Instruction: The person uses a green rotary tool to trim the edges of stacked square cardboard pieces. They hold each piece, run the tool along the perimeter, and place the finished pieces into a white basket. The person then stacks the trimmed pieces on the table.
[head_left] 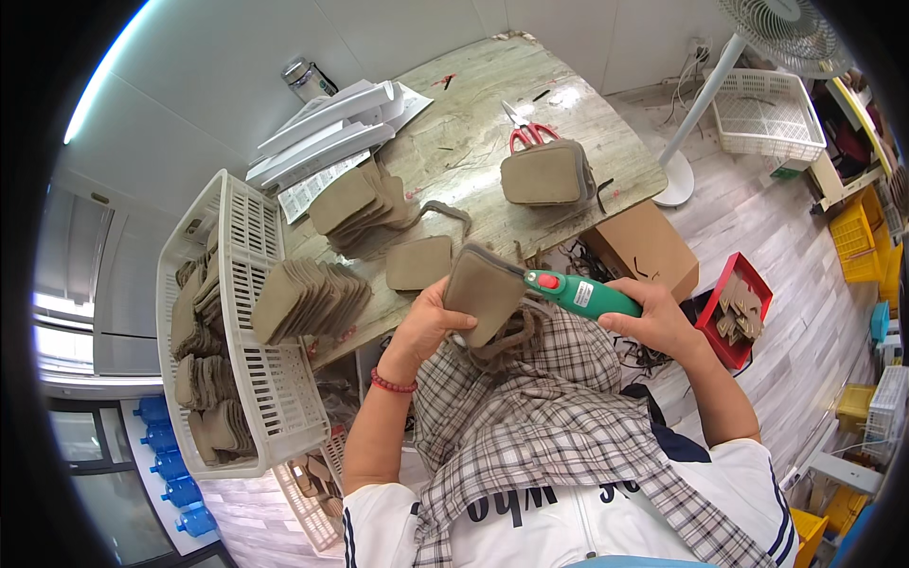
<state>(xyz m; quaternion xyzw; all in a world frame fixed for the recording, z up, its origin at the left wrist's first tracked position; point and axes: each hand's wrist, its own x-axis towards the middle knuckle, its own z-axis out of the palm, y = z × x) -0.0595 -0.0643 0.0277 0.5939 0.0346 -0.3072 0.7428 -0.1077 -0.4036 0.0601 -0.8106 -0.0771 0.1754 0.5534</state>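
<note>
My left hand (428,327) grips a tan, rounded-rectangular fabric piece (483,295) with a dark edge, its thumb pressed on the face. Closed around the rear of a green handheld power tool (598,297) with a red switch is my right hand (661,320). The tool's narrow tip meets the upper right edge of the piece; its exact kind is unclear. Looped tan strips (511,343) hang below the piece over my lap. On the table beyond my left hand lies one flat tan piece (418,263).
Stacks of tan pieces (311,301) line the wooden table (473,90), with another stack (544,175) near red-handled scissors (532,131). A white crate (275,398) stands at left. Papers (327,133) lie behind. At right are a cardboard box (653,251), a red tray (727,346) and a fan (705,109).
</note>
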